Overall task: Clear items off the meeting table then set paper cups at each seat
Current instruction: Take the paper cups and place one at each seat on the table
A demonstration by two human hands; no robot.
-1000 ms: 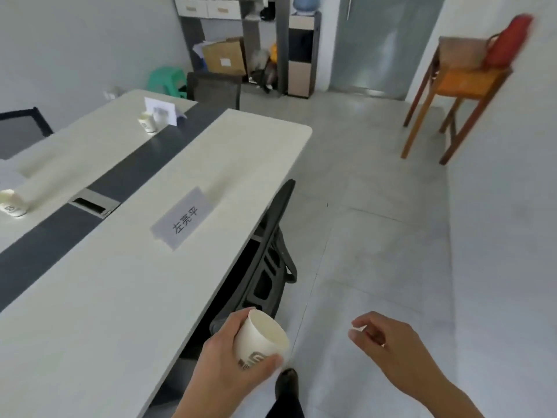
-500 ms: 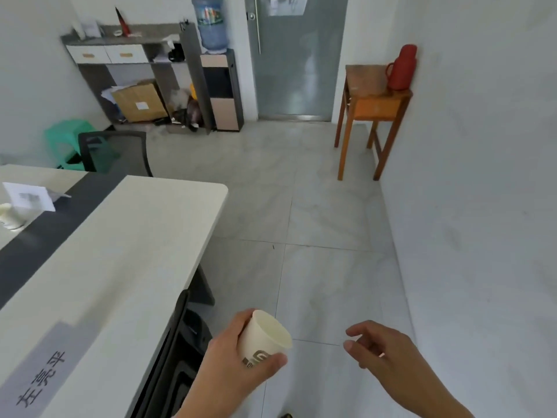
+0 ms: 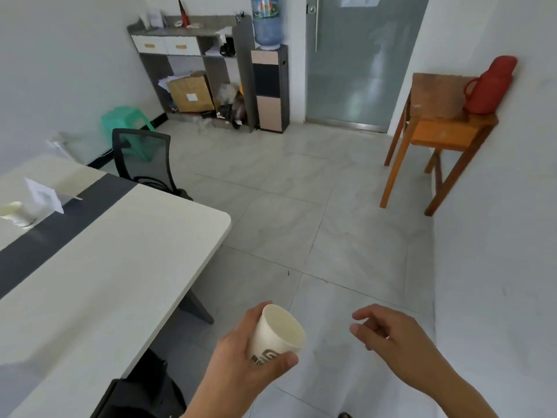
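Cup-placing step, by my read: left hand (image 3: 238,368) gripped an empty paper cup (image 3: 280,330) at 6 o'clock, over the floor beside the table (image 3: 126,260). Right hand (image 3: 394,339) hung loosely curled, holding nothing. Next move likely needs a cupless seat, maybe by the 10 o'clock office chair (image 3: 141,155), and an upright set-down.

Left hand (image 3: 241,357) grips a paper cup (image 3: 278,334) beside the table (image 3: 120,267).

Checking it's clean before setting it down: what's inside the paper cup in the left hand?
The paper cup, gripped by the left hand, shows only plain white inner wall, nothing visible in it. Its own near wall covers the deepest part.
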